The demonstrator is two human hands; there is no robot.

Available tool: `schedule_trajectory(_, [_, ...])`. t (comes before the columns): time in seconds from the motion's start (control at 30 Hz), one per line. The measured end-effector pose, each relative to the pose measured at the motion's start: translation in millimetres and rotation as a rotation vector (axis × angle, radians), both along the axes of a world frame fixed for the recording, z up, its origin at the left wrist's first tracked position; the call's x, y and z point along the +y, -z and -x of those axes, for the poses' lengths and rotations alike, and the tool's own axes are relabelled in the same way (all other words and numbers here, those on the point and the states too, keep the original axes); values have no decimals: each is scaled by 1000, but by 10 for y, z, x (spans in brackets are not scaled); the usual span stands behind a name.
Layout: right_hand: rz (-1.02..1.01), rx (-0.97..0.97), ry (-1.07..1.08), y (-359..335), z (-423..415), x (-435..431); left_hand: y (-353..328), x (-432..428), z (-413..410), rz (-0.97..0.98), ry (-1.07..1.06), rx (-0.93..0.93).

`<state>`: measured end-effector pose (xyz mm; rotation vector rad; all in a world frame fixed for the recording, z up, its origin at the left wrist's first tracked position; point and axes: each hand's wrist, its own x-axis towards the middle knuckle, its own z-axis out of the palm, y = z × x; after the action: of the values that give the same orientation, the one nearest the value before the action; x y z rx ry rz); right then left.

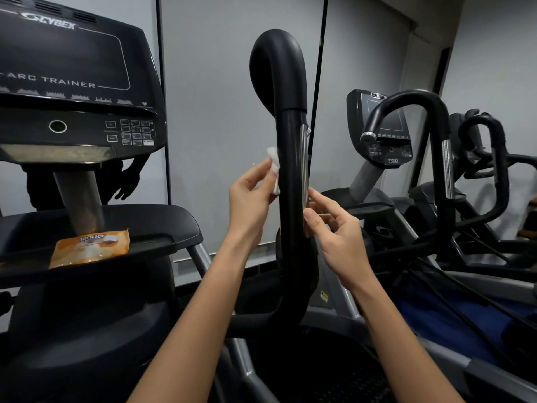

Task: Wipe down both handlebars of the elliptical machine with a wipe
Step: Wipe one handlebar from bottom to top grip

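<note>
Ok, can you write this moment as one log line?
target: handlebar | left hand: pinches wipe against its left side | right hand: touches its right side | wipe pack: on console tray

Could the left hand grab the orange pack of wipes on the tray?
Probably yes. The orange pack lies on the tray, left of the left hand, with nothing between them. But that hand is pinching a wipe against the handlebar.
</note>
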<state>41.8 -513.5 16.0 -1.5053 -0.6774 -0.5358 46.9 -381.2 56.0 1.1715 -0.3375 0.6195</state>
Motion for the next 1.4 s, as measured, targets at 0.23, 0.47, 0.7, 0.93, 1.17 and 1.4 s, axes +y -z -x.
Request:
schedule_trajectory(0.23, [24, 5, 11, 13, -15, -19, 202, 80, -85, -106, 259, 116])
schedule_trajectory(0.47, [15, -1, 15, 6, -20, -8, 180, -20, 113, -98, -266, -118])
schedule_trajectory(0.7, [34, 11, 19, 19, -24, -23, 510, -12, 76, -517, -605, -523])
schedule_trajectory(0.93, [-6, 13, 33, 27, -22, 2, 901, -68, 130, -391, -496, -437])
schedule_trajectory(1.17, [-5, 16, 20, 20, -3, 9, 449, -152, 51, 32, 18, 47])
schedule_trajectory(1.4, [-16, 26, 20, 24, -9, 7, 663, -125, 232, -6, 4, 84])
